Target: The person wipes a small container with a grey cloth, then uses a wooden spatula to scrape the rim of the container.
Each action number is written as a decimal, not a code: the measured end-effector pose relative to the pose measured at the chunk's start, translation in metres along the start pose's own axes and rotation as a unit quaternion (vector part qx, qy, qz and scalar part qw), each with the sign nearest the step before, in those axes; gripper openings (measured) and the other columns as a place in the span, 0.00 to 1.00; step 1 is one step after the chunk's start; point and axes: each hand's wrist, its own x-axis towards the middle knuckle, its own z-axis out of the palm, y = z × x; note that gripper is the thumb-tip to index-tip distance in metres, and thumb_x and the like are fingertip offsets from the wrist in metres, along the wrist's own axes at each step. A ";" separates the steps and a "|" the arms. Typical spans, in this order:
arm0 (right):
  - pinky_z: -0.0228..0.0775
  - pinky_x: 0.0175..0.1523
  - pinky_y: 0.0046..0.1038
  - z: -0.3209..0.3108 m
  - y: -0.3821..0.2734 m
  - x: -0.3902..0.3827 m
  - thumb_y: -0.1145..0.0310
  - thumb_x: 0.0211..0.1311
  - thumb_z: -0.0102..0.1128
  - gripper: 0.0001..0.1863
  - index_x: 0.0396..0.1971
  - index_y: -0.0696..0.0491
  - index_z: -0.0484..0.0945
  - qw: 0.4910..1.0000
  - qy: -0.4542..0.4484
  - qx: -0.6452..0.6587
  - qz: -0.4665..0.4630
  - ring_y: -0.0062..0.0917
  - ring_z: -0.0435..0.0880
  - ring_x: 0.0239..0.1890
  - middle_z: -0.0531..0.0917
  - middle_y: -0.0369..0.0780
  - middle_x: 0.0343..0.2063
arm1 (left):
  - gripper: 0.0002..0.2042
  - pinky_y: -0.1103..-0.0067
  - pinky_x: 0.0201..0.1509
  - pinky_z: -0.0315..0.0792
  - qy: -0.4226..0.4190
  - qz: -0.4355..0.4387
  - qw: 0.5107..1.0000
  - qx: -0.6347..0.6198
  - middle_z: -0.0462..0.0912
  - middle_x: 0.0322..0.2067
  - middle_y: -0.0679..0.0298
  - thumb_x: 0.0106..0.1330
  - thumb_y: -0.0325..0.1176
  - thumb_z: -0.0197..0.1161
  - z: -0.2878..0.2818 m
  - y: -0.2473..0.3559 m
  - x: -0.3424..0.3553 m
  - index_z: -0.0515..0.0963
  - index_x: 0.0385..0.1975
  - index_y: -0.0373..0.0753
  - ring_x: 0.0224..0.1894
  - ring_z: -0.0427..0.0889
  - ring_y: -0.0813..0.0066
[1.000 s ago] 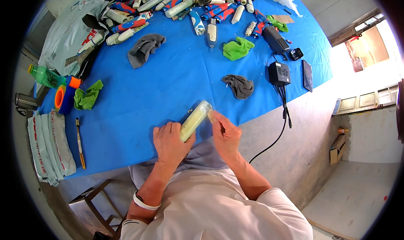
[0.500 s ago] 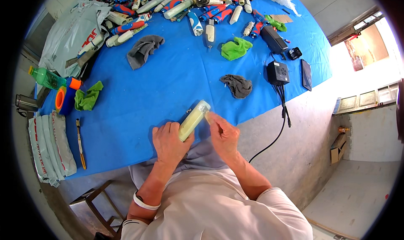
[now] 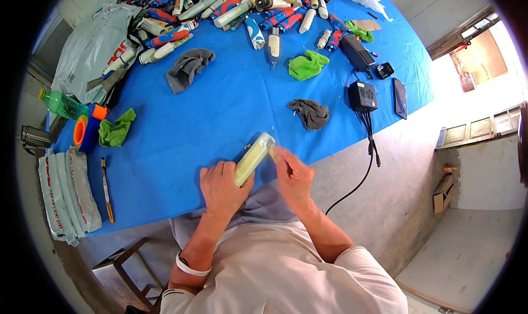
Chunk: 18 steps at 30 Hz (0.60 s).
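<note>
My left hand (image 3: 221, 186) grips a pale yellow-green cylindrical handle (image 3: 252, 159) in a clear wrapper, held tilted over the near edge of the blue table (image 3: 181, 121). My right hand (image 3: 291, 172) pinches the wrapper at the handle's upper end with its fingertips. A white band sits on my left wrist (image 3: 187, 265).
A dark grey cloth (image 3: 311, 114) lies just beyond my hands. Further off lie a green cloth (image 3: 307, 65), a grey cloth (image 3: 187, 69), a black charger with cable (image 3: 363, 97), a dark phone (image 3: 400, 98) and several handles (image 3: 231, 9) piled at the far edge. At left: green bottle (image 3: 59, 105), orange tape roll (image 3: 82, 132), toothbrush (image 3: 106, 188), packets (image 3: 63, 196).
Both hands stay at the near table edge with the handle. My right fingers have shifted slightly along its upper end; little else differs.
</note>
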 end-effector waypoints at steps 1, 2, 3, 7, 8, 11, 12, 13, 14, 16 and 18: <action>0.67 0.27 0.17 -0.001 0.000 0.000 0.79 0.67 0.62 0.10 0.46 0.60 0.85 1.000 -0.005 -0.004 -0.016 0.12 0.75 0.22 0.85 0.37 0.25 | 0.17 0.67 0.32 0.61 -0.003 0.000 1.000 -0.002 0.75 0.20 0.64 0.49 0.42 0.76 0.000 0.000 0.000 0.71 0.21 0.43 0.22 0.76 0.63; 0.67 0.27 0.17 -0.001 -0.001 0.000 0.79 0.67 0.62 0.10 0.46 0.60 0.85 0.999 -0.011 -0.008 -0.032 0.12 0.75 0.22 0.85 0.37 0.25 | 0.17 0.67 0.32 0.61 -0.007 -0.002 1.000 -0.003 0.75 0.20 0.64 0.49 0.43 0.76 -0.001 0.000 0.000 0.71 0.21 0.43 0.22 0.76 0.63; 0.67 0.27 0.18 0.000 0.000 0.000 0.79 0.67 0.62 0.10 0.46 0.60 0.85 0.999 -0.003 -0.007 -0.039 0.12 0.75 0.22 0.85 0.38 0.25 | 0.17 0.67 0.32 0.61 -0.010 -0.003 1.000 -0.004 0.75 0.20 0.64 0.49 0.43 0.76 -0.001 0.000 0.000 0.71 0.21 0.43 0.22 0.76 0.62; 0.67 0.27 0.18 0.005 0.008 -0.003 0.79 0.66 0.63 0.10 0.46 0.59 0.85 0.999 0.029 -0.002 -0.023 0.12 0.75 0.22 0.85 0.40 0.26 | 0.17 0.66 0.34 0.62 -0.048 -0.015 0.999 -0.007 0.77 0.22 0.64 0.50 0.43 0.75 -0.005 -0.001 0.000 0.73 0.26 0.42 0.25 0.77 0.62; 0.67 0.27 0.19 0.006 0.008 -0.003 0.79 0.66 0.63 0.10 0.46 0.59 0.85 0.999 0.037 -0.001 -0.010 0.12 0.75 0.21 0.86 0.40 0.26 | 0.17 0.66 0.34 0.62 -0.051 -0.016 0.999 -0.008 0.77 0.22 0.64 0.51 0.43 0.75 -0.005 -0.001 0.000 0.72 0.25 0.42 0.25 0.77 0.62; 0.67 0.27 0.19 0.001 0.006 -0.002 0.78 0.67 0.62 0.10 0.47 0.59 0.85 0.998 0.007 -0.036 -0.053 0.12 0.75 0.22 0.86 0.40 0.26 | 0.17 0.66 0.34 0.61 -0.046 -0.017 0.999 -0.009 0.77 0.21 0.64 0.50 0.43 0.75 -0.005 -0.001 0.001 0.72 0.24 0.42 0.24 0.76 0.62; 0.67 0.27 0.19 0.001 0.004 -0.002 0.77 0.67 0.62 0.11 0.47 0.59 0.85 0.998 0.002 -0.035 -0.051 0.12 0.75 0.22 0.86 0.39 0.26 | 0.17 0.66 0.33 0.61 -0.038 -0.017 0.999 -0.009 0.76 0.20 0.64 0.50 0.43 0.75 -0.004 -0.001 0.001 0.72 0.22 0.43 0.23 0.76 0.62; 0.67 0.27 0.19 0.000 0.003 -0.002 0.77 0.68 0.62 0.11 0.48 0.59 0.85 0.998 -0.003 -0.035 -0.049 0.13 0.75 0.22 0.86 0.39 0.26 | 0.17 0.67 0.33 0.60 -0.030 -0.016 0.999 -0.009 0.75 0.20 0.65 0.49 0.43 0.76 -0.003 -0.001 0.001 0.71 0.21 0.43 0.22 0.75 0.63; 0.67 0.27 0.19 0.000 0.002 -0.002 0.76 0.68 0.62 0.11 0.48 0.58 0.85 0.998 -0.007 -0.035 -0.047 0.13 0.74 0.22 0.86 0.39 0.27 | 0.17 0.67 0.33 0.61 -0.028 -0.017 0.999 -0.011 0.75 0.20 0.65 0.49 0.43 0.75 -0.003 -0.001 0.001 0.71 0.21 0.43 0.22 0.75 0.63; 0.68 0.28 0.19 0.001 0.005 -0.004 0.76 0.68 0.62 0.11 0.48 0.58 0.84 1.000 0.000 -0.009 -0.007 0.13 0.75 0.22 0.87 0.39 0.27 | 0.17 0.67 0.33 0.61 -0.023 -0.018 0.999 -0.014 0.75 0.19 0.65 0.49 0.43 0.75 -0.003 -0.001 0.001 0.71 0.21 0.43 0.21 0.75 0.63; 0.69 0.29 0.18 0.003 0.005 -0.003 0.76 0.69 0.62 0.11 0.49 0.58 0.84 1.000 0.005 0.006 0.009 0.13 0.75 0.22 0.87 0.39 0.28 | 0.17 0.66 0.33 0.61 -0.035 -0.019 0.999 -0.011 0.76 0.20 0.64 0.50 0.43 0.75 -0.004 -0.001 0.002 0.72 0.23 0.42 0.22 0.76 0.61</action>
